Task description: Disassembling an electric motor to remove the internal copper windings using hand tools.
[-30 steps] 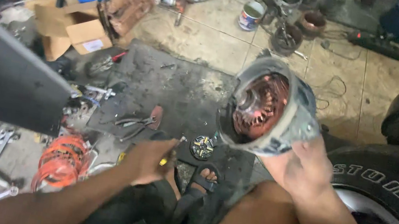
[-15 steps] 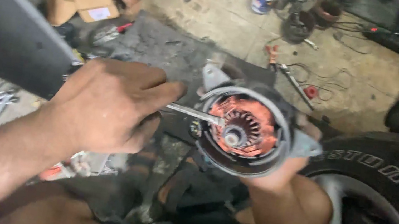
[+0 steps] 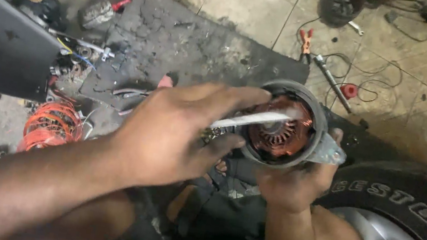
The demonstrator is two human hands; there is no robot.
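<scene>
I have one camera on my head, looking steeply down and slightly forward at my lap and the workshop floor (image 3: 232,3). It sits close: my left hand (image 3: 177,131) and right hand (image 3: 292,184) fill the middle, the tyre (image 3: 411,203) at right.
</scene>
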